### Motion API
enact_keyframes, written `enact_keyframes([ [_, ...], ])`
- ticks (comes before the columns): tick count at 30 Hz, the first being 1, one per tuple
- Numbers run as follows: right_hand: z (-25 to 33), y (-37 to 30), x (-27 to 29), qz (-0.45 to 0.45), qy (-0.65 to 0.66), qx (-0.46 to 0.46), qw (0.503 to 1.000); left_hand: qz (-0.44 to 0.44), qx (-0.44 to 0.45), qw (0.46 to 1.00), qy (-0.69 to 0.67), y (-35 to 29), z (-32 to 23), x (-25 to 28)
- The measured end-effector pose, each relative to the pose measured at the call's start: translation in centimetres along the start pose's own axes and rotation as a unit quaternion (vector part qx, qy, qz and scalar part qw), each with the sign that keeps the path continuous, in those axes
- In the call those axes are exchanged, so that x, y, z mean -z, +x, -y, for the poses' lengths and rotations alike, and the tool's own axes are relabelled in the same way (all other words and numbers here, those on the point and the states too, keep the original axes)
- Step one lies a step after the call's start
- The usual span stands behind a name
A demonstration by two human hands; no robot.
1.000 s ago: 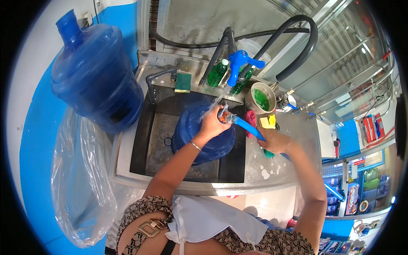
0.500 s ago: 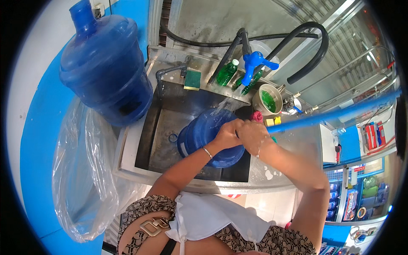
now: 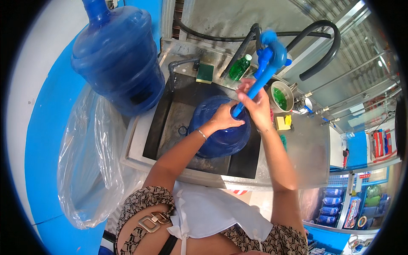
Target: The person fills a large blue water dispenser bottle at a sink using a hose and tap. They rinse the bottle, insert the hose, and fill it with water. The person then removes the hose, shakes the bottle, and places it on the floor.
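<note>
Clasping the neck of a blue jug (image 3: 219, 139), set toward three o'clock in the sink (image 3: 175, 121), with the left hand (image 3: 223, 117). Curling the right hand (image 3: 259, 104), at two o'clock from the neck, about a blue stick (image 3: 265, 79) slanting from the jug's mouth toward one o'clock; cannot tell how tightly pinched.

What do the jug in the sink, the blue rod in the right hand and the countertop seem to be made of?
Jug: probably glossy plastic, being translucent blue with moulded ridges.
Blue rod: likely smooth plastic, from its even colour and soft sheen, though coated metal is possible.
Countertop: apparently stainless steel, grey with a dull metallic sheen.
</note>
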State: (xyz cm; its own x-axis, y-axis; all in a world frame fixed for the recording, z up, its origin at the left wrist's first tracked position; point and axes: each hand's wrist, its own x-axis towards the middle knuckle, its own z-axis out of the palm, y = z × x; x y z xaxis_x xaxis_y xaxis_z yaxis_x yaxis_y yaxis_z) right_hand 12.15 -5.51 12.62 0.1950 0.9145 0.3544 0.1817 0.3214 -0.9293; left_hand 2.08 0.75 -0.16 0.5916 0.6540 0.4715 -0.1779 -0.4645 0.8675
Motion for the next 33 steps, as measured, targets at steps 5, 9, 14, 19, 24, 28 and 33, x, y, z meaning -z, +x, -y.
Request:
enact_keyframes([
  [5,-2.3,0.8,-5.1,-0.175,0.021,0.015,0.984,0.003,0.03,0.999,-0.035,0.5,0.6,1.2],
  [9,-1.8,1.1,-5.2,-0.076,0.198,0.111,0.971,-0.012,0.035,0.999,-0.025,0.3,0.9,3.2],
  [14,-1.5,2.1,-5.1,-0.081,-0.075,-0.007,0.994,-0.005,0.067,0.997,-0.042,0.3,0.6,4.8],
  [19,-1.6,1.3,-6.6,-0.153,0.092,0.021,0.984,0.015,0.045,0.996,-0.075,0.0,0.8,4.4],
  [24,-0.6,4.4,-3.6,0.365,0.25,-0.074,0.894,0.057,0.006,0.99,-0.127,-0.4,1.7,3.9],
  [28,-0.8,6.5,-3.5,0.295,0.152,-0.118,0.936,0.145,0.084,0.974,-0.152,0.8,2.7,4.8],
  [33,-1.5,5.3,-6.6,-0.145,0.056,-0.141,0.978,0.049,0.029,0.995,-0.086,1.7,3.3,5.3],
])
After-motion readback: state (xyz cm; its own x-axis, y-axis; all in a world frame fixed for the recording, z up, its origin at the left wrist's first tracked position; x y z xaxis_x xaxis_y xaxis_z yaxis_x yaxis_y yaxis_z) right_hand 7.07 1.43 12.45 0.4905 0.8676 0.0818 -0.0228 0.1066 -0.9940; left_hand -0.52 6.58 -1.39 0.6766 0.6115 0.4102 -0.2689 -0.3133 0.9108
